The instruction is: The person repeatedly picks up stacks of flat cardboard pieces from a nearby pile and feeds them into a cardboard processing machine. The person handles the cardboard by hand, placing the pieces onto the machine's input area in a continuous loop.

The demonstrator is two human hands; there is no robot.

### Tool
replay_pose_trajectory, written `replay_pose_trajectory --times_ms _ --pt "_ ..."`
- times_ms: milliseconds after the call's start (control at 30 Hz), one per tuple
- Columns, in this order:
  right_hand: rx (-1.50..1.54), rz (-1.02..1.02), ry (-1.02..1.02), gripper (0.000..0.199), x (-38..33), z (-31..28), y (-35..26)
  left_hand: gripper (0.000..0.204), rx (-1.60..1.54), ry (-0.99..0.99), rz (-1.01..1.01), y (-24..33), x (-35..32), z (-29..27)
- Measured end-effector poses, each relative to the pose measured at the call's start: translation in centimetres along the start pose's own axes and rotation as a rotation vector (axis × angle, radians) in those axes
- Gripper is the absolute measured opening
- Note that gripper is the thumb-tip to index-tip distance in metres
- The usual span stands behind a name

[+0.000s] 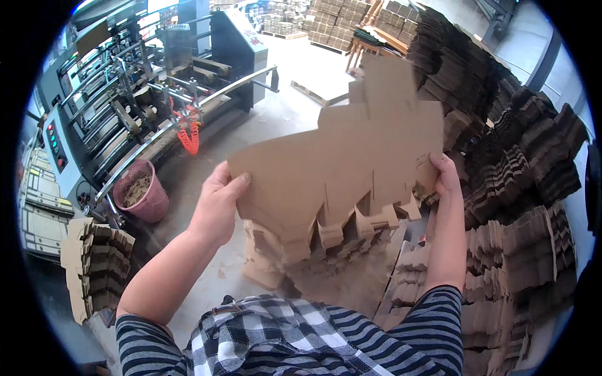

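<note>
The left hand point(218, 202) pinches the left edge of a bundle of flat die-cut cardboard blanks point(351, 156), thumb over the front face and fingers curled behind. The right hand point(443, 177) clasps the right edge the same way, fingers wrapped round the board. Both hands are closed on the sheets, which are held up in front of the chest, tilted up and away, above a low heap of the same blanks point(326, 244) on the floor.

As I judge it, the grip is thin: only the edges are held, so the wide, floppy bundle could sag or fan apart in the middle, and the loose inner sheets could slide out onto the heap below. The notched flaps at the lower edge hang close to the heap and could catch on it and bend.

To the right, tall stacks of brown cardboard point(520, 175) stand close, near enough for a swinging corner to knock them. Far left stands a grey folding machine point(125, 106) with a pink bucket point(141, 191) of scraps at its foot.
</note>
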State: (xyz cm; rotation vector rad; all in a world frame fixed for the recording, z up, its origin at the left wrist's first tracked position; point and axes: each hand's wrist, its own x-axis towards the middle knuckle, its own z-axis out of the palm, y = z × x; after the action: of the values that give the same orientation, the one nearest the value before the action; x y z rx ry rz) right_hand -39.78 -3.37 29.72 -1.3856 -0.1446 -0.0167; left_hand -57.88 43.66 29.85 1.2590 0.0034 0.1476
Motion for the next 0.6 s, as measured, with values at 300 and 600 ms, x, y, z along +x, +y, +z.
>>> replay_pose_trajectory --times_ms 300,600 --pt "0.161 -0.271 -0.117 0.055 -1.9 -3.4 7.0 0.070 0.171 -0.031 0.366 -3.5 -4.3 1.3" --pt "0.063 -0.280 -0.134 0.053 -0.9 -4.5 7.9 0.059 1.043 0.067 0.661 0.2 -4.9 4.5"
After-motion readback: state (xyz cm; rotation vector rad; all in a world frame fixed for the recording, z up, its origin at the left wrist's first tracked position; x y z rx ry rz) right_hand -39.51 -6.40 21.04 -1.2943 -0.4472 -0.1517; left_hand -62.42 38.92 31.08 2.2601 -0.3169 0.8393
